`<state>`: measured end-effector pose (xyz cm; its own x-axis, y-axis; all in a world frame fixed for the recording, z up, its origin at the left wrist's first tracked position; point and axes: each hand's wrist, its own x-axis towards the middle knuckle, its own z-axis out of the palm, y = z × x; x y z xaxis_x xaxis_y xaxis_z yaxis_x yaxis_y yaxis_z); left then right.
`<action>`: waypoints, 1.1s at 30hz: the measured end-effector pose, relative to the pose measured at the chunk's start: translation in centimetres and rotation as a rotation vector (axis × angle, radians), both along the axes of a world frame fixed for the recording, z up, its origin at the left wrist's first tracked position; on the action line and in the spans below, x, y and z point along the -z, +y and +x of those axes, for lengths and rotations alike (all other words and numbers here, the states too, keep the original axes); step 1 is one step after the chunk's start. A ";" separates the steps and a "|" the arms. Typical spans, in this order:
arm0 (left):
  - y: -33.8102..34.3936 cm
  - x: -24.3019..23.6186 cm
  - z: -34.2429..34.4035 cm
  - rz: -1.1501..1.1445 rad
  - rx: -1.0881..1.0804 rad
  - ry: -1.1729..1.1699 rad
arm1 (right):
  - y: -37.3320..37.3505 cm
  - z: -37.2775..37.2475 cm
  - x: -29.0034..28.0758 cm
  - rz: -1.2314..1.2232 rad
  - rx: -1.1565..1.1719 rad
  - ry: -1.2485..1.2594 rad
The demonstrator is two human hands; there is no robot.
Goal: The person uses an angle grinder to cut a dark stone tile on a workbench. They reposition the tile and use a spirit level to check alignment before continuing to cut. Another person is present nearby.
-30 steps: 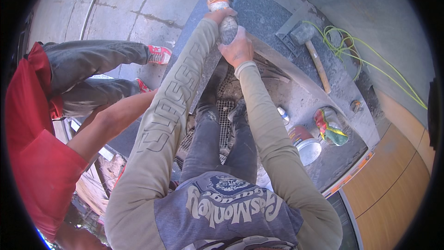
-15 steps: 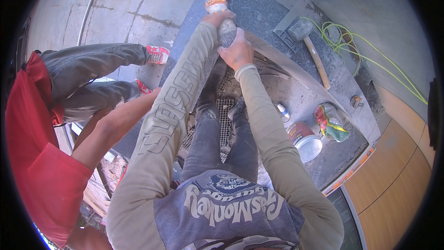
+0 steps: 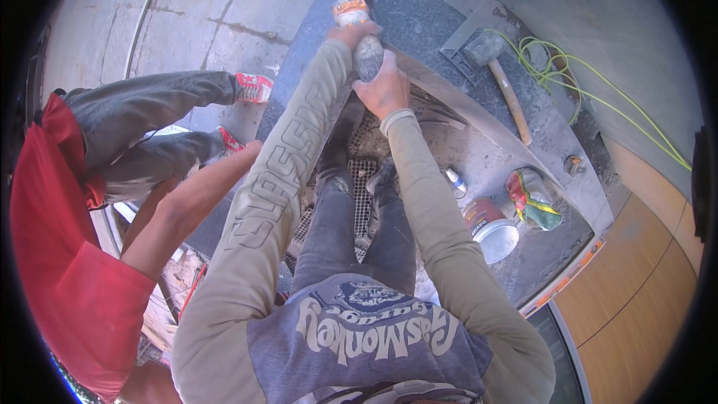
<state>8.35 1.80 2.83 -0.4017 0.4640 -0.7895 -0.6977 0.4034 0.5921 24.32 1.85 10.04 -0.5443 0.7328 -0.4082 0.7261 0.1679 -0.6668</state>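
Observation:
My left hand (image 3: 351, 33) and my right hand (image 3: 383, 88) are closed on a dusty grey angle grinder (image 3: 367, 54) with an orange band and a disc at its far end. My left hand grips near the orange band, my right hand the rear body. The grinder lies along the upper-left edge of an opening in a dark speckled stone slab (image 3: 303, 49), its disc at the slab's far end. Whether the disc touches the stone I cannot tell. My legs are down in the opening, over a mesh grate.
A co-worker in red (image 3: 75, 269) bends at my left, arm reaching to the slab. At right lie a mallet (image 3: 507, 90), metal square (image 3: 467, 30), green cable (image 3: 636, 112), white bottle (image 3: 456, 182), pail (image 3: 490, 232) and colourful bag (image 3: 532, 198). Wood panels (image 3: 628, 284) stand at lower right.
The grinder and my hands have shifted slightly toward the left over the last second, with the grip unchanged. The co-worker's arm has moved a little rightward.

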 end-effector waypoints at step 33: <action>-1.2 0.7 0.6 -0.041 0.034 -0.027 | -0.5 0.5 -0.2 0.001 -0.013 -0.049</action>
